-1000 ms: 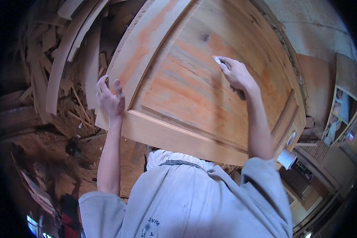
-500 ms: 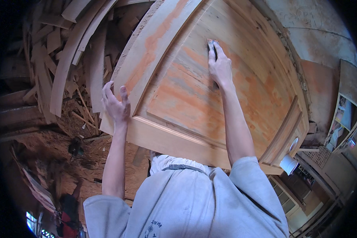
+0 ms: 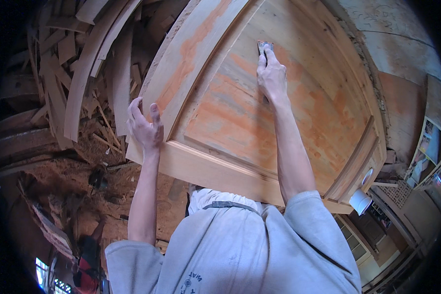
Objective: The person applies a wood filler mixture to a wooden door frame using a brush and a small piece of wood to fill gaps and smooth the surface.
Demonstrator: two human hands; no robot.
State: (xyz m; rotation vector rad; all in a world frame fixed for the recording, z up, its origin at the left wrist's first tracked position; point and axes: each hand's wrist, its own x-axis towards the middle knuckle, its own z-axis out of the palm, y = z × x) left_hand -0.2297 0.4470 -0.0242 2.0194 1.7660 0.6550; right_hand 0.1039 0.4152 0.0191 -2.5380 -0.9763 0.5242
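A large wooden panelled door (image 3: 220, 168) lies in front of me, its inset panel and left frame piece smeared with orange filler (image 3: 230, 100). My right hand (image 3: 272, 78) reaches over the panel, closed round a putty knife (image 3: 266, 45) whose blade, stained orange, points away from me. Most of the knife's handle is hidden by my fingers. At the door's near left corner my left hand (image 3: 146, 125) rests by the frame's edge, fingers apart and holding nothing.
Wood offcuts and long planks (image 3: 83, 73) are heaped to the left. A white cup-like container (image 3: 360, 202) sits at the door's right end. Sawdust and scraps cover the floor (image 3: 132, 196) at lower left. A person in red (image 3: 87, 274) appears at the lower left rim.
My right hand has slid the putty knife slightly farther away over the panel, and more of its blade shows. The left hand stays at the corner. The whole view has shifted a little.
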